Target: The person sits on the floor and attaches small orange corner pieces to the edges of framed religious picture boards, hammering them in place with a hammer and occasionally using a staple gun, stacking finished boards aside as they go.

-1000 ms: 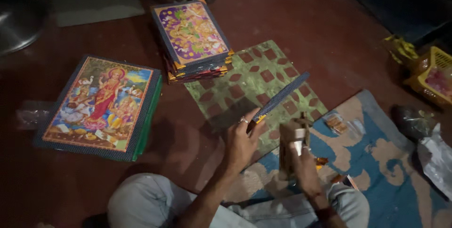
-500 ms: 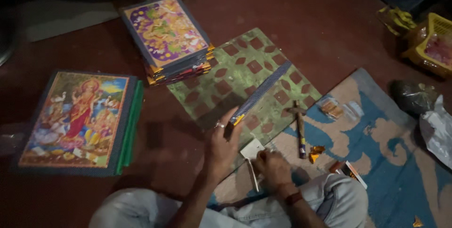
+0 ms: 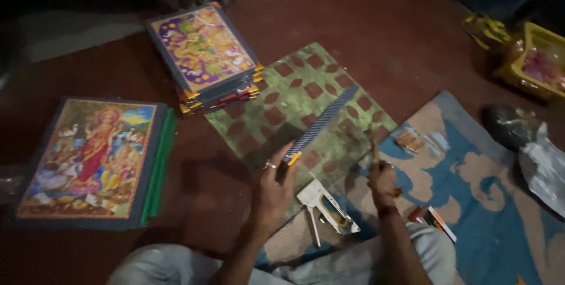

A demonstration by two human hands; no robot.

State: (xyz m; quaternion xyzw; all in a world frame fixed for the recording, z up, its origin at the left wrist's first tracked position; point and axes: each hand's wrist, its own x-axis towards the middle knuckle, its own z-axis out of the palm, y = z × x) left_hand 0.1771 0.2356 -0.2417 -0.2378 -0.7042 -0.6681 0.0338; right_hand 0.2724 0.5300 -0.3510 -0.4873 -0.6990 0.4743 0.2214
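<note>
A framed picture point(image 3: 88, 161) lies flat on the red floor point(image 3: 382, 20) at far left. A stack of framed pictures point(image 3: 203, 55) sits beside the green patterned sheet point(image 3: 294, 102). The left hand point(image 3: 272, 191) pinches a dark textured frame strip point(image 3: 321, 125) by its gold-tipped end. A metal staple gun point(image 3: 326, 205) lies on the blue mat point(image 3: 500, 214). The right hand point(image 3: 382, 182) closes around a thin stick-like tool point(image 3: 373, 143). A yellow crate point(image 3: 535, 64) at far right holds indistinct contents.

Dark red floor point(image 3: 365, 20) bears picture stacks point(image 3: 203, 55), green board point(image 3: 276, 105), patterned mat point(image 3: 488, 202).

Staple gun point(image 3: 327, 208) lies between both hands, on mat point(image 3: 488, 202).
</note>
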